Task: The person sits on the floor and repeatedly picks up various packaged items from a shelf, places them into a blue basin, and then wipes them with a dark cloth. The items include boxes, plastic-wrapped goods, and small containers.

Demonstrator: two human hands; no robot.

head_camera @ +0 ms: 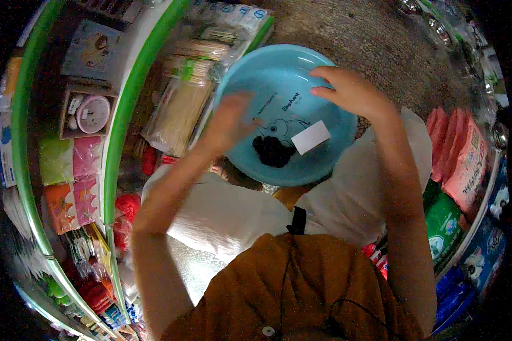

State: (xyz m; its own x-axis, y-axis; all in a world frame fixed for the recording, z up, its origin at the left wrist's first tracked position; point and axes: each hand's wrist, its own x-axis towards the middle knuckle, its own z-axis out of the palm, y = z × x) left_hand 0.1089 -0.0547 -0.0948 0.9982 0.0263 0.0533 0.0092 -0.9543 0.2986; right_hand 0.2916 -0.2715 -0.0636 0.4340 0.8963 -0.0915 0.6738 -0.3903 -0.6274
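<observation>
A round light-blue plastic basin (243, 166) sits in front of my knees, its inside printed with a line drawing and some writing. In it lie a black clump of soft-looking material (274, 151) and a small white rectangular card or box (310, 137), side by side. My left hand (231, 120) is blurred over the basin's left side, thumb apart from the fingers and nothing visible between them. Over the upper right rim is my right hand (349, 90), with thumb and fingers spread above the inside; whether it touches the rim I cannot tell.
Green-edged shelves (130, 98) rise on my left with packs of wooden sticks (181, 108) and a pink round clock-like item (93, 114) in a box. Pink packs (463, 157) and a green pack (443, 223) stand close on my right. Speckled floor (345, 30) lies beyond the basin.
</observation>
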